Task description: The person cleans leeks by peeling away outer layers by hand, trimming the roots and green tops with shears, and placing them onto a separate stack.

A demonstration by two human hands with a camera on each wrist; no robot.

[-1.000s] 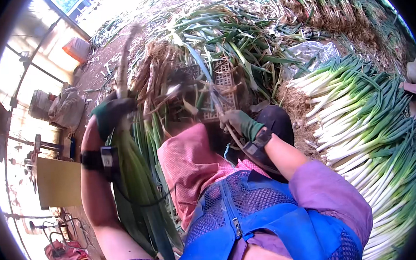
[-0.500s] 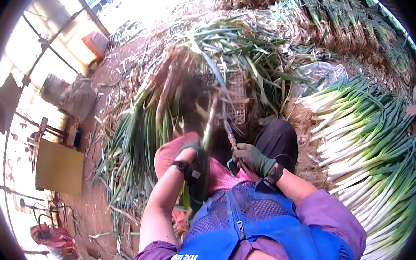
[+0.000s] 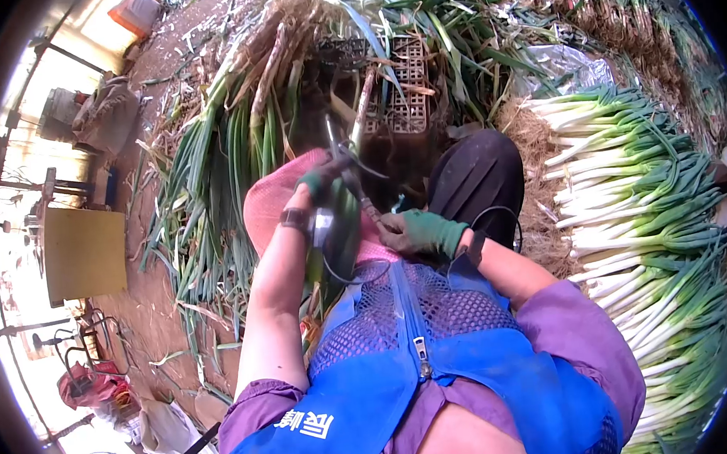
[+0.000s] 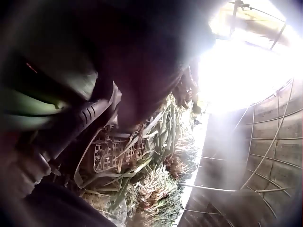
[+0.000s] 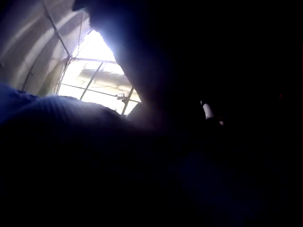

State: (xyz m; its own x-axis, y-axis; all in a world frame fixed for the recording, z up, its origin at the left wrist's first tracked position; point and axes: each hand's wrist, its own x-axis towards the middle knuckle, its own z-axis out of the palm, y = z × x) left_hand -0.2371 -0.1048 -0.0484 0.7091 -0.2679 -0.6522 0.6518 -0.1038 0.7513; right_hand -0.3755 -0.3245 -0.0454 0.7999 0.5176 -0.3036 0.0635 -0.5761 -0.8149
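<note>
In the head view my gloved left hand (image 3: 325, 178) grips a long leek (image 3: 362, 110), its pale stalk pointing up and its green leaves hanging below, blurred. Beside it, the gloved right hand (image 3: 420, 230) has its fingers curled round a thin dark rod-like thing (image 3: 369, 208); its upper end is blurred near the leek. The left wrist view shows green leaves (image 4: 28, 106) and a dark ridged thing (image 4: 90, 112) close to the lens. The right wrist view is mostly dark, with the right hand not discernible.
A plastic crate (image 3: 407, 87) stands ahead of the knees. Untrimmed leeks (image 3: 234, 160) with roots lie to the left, and a long row of white-stalked leeks (image 3: 621, 211) to the right. A yellow board (image 3: 86, 252) stands at far left.
Over the last second my left hand has swung inward from the far left with its leek. The right hand has drawn slightly back toward the vest, and the head view has tilted down.
</note>
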